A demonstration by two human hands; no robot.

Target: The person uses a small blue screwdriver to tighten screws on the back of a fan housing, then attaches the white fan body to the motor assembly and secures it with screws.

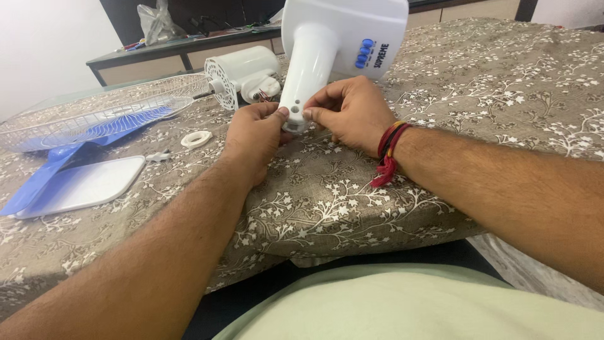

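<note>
On a bed with a flowery cover (491, 82), the left hand (255, 135) and right hand (352, 113) have their fingers pinched on the white fan stand (308, 69).

Both hands — left (255, 135), right (352, 113) — pinch the white fan stand's (308, 69) lower end on the patterned cloth (503, 82).

Ahead: our way is blocked by the white fan stand (327, 44) lying across the bed.
Left: we meet the motor housing (242, 75), wire grille (94, 113), blue blades (56, 170), white panel (85, 184) and small ring (196, 138).
Right: we have open patterned bedcover (503, 82).
</note>
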